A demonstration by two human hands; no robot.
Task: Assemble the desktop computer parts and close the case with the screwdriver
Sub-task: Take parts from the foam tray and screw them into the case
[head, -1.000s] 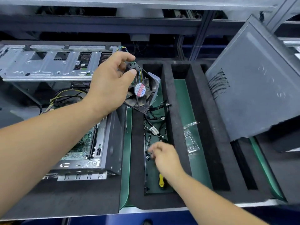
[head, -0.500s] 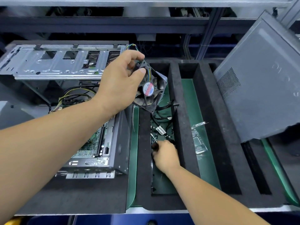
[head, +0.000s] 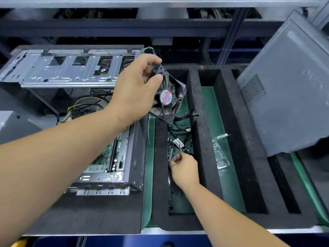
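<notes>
My left hand (head: 135,93) grips a black case fan (head: 169,102) by its top corner. It holds the fan tilted in the air, above the right edge of the open computer case (head: 114,157). The fan's coloured wires run back behind my fingers. My right hand (head: 185,168) is down in the left slot of the black foam tray (head: 204,122). Its fingers are curled round a screwdriver, whose thin dark shaft (head: 180,151) sticks up out of the fist. The handle is hidden in my palm. The motherboard (head: 106,154) shows inside the case.
The grey side panel (head: 288,97) leans at the right over the tray. Black cables (head: 185,120) and small loose screws (head: 173,145) lie in the same slot. A clear plastic holder (head: 220,157) lies in the slot to its right. A metal drive cage (head: 67,70) is swung up behind the case.
My right hand reached down to the yellow-handled screwdriver in the slot, closed round it and moved it further back in the slot. My left hand kept the fan in about the same place.
</notes>
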